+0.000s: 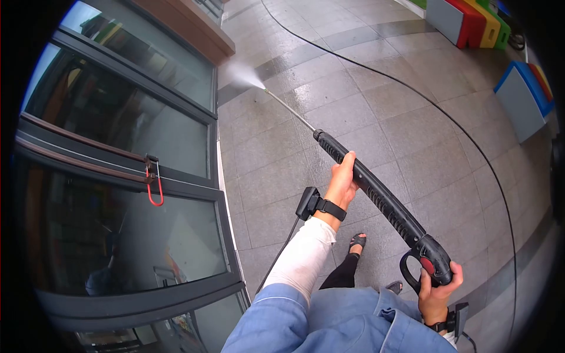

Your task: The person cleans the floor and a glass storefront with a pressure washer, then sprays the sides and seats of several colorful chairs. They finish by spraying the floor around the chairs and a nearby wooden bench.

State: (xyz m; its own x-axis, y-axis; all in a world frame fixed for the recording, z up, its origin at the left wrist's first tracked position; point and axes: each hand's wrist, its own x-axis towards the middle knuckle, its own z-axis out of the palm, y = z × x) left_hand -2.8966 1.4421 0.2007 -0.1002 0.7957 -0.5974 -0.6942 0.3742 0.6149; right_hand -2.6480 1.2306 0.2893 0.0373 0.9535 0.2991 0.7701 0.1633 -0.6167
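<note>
A long black pressure washer gun point(385, 200) slants across the view from lower right to upper left. My left hand point(342, 181) is wrapped round its ribbed barrel from below, near the front. My right hand point(436, 297) grips the rear handle, beside the trigger guard point(407, 272) and a red part point(427, 266); some of its fingers are hidden. From the tip of the thin metal lance point(291, 110), a white fan of water spray point(247, 76) shoots toward the base of the wall. Both wrists wear black straps with small devices.
Glass doors with dark frames point(215, 153) stand close on the left, with a red U-shaped lock point(155, 191) on the handles. Wet grey tiles point(282, 147) cover the ground. A black hose point(412, 91) curves along the right. Colourful blocks point(471, 26) and a blue-edged panel point(522, 100) stand at upper right.
</note>
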